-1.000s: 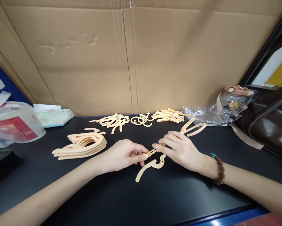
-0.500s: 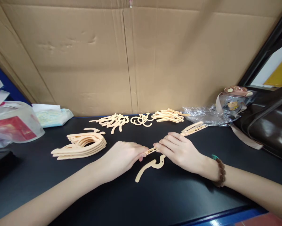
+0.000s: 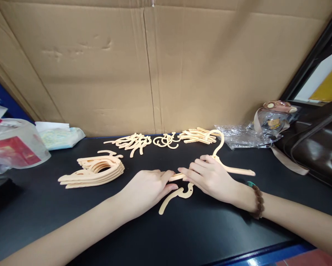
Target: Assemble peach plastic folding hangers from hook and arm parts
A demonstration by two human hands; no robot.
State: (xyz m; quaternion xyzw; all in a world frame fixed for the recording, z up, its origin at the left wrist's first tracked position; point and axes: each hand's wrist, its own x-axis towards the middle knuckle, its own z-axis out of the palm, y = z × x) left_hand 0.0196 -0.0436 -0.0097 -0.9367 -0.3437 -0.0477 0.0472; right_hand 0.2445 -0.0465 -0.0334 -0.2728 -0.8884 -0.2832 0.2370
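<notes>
On the far left, a translucent container (image 3: 38,157) with a red patch, then a pale packet (image 3: 63,137) against the cardboard (image 3: 105,74). Nearer, on the black table (image 3: 127,236), sits a neat stack of hanger pieces (image 3: 81,180), and beyond it a scattered heap of curved arms (image 3: 132,142). Here's the left hand (image 3: 149,188), fingertips right at the left end of a cream hanger (image 3: 239,170); whether it's gripping, I can't tell. Far centre, a small pile of hooks (image 3: 168,140); near centre, one loose curved piece (image 3: 170,199) lies just below the hands. Straight bars (image 3: 196,137) are heaped on the far side. And the right hand (image 3: 212,177), fingers closed around the hanger's middle! Its hook curves up at the far side, one arm sticks out rightward. Further right: crinkled plastic (image 3: 233,137), a clear bottle (image 3: 273,122), a dark bag (image 3: 321,147).
</notes>
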